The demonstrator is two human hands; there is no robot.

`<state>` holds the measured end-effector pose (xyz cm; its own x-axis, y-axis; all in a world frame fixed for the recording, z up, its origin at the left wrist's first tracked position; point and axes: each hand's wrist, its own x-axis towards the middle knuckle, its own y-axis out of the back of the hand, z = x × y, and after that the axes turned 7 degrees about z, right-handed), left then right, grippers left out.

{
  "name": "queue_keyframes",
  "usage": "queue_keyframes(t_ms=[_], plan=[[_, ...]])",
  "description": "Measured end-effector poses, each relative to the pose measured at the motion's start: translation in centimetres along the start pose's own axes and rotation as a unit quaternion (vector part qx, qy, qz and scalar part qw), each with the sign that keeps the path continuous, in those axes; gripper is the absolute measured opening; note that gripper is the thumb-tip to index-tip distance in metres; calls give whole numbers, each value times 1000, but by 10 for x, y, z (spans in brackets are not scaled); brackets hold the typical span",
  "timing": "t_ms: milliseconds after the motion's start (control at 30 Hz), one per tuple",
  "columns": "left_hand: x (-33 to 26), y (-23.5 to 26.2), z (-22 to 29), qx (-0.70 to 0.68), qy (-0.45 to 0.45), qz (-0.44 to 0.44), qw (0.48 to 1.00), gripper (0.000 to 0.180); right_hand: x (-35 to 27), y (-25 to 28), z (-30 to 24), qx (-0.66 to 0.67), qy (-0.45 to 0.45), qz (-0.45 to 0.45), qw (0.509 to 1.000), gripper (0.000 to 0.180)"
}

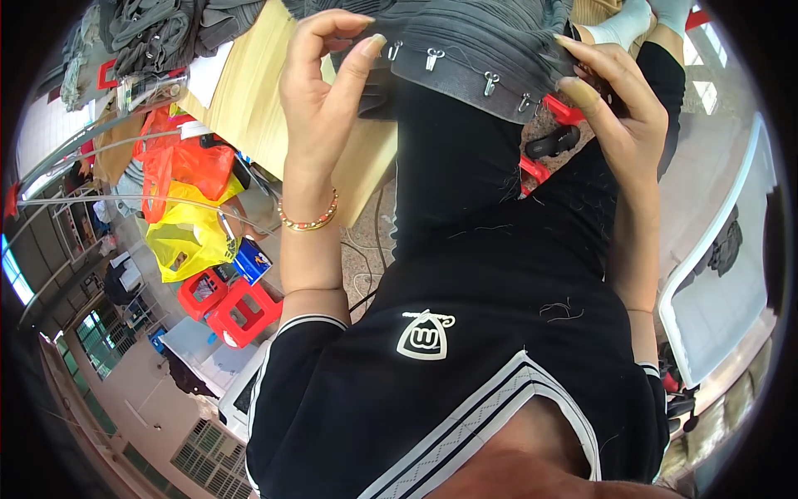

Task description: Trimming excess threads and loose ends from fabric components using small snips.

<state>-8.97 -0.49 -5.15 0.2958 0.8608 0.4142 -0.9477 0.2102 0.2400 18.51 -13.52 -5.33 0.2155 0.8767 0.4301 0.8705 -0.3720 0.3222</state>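
A dark grey pleated fabric piece (490, 37) stretches between my hands above my black-trousered lap. Along its smooth lower band runs a row of several metal hooks (490, 82). My left hand (326, 79), with a beaded bracelet (309, 223) on the wrist, pinches the band's left end between thumb and fingers. At the opposite end, my right hand (619, 104) grips the fabric edge with thumb and forefinger. Part of the cloth runs past the upper edge of the picture.
A pale wooden tabletop (253, 91) lies at left, with piled grey garments (158, 37) beyond. Red and yellow plastic bags (187, 237) sit above red stools (241, 312). At right stands a white tub (723, 291) with dark cloth in it. A black shoe (553, 142) shows below.
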Motion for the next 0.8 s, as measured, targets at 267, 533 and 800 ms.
queue_keyframes(t_ms=[267, 533, 800], plan=[[22, 16, 8, 17, -42, -209, 977, 17, 6, -3, -7, -1, 13, 3, 1000, 37], [39, 16, 15, 46, -92, -244, 964, 21, 18, -2, -11, -21, 56, -44, 997, 40], [56, -9, -18, -282, -209, -227, 908, 6, 42, -7, -29, -71, 108, -115, 985, 43]])
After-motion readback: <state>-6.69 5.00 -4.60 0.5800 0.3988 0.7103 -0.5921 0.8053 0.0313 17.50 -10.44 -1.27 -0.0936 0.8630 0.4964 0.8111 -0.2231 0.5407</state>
